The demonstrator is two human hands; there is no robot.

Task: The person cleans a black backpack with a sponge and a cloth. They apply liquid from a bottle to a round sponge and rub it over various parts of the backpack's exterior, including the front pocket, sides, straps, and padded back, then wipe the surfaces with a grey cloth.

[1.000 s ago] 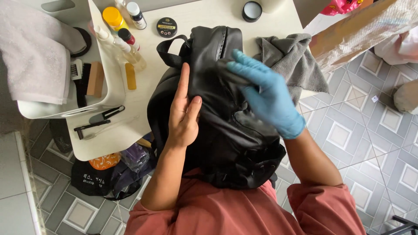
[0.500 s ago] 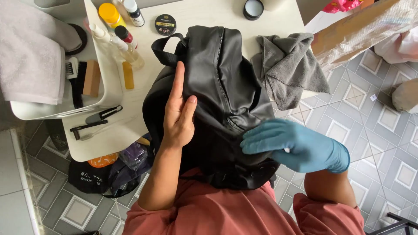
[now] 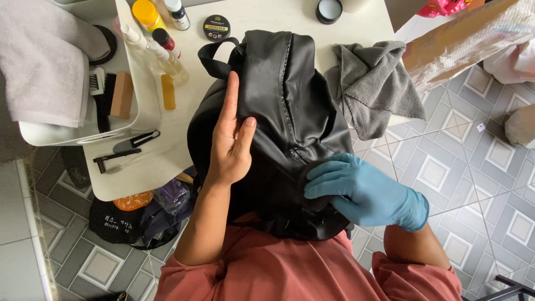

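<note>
Black leather backpack (image 3: 290, 111) lies on the table (image 3: 267, 17); bare left hand (image 3: 231, 139) flat, fingers open; gloved right hand (image 3: 362, 189) presses its lower part, gripping nothing visible; grey cloth (image 3: 373, 89) unused.

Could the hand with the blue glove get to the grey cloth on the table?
Probably yes. The gloved right hand rests low on the black backpack, and the grey cloth lies uncovered beside the bag, nothing between them.

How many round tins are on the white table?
2: a black round tin with a printed lid above the black leather backpack, and an open black round tin at the table's top edge. Others may be hidden.
</note>
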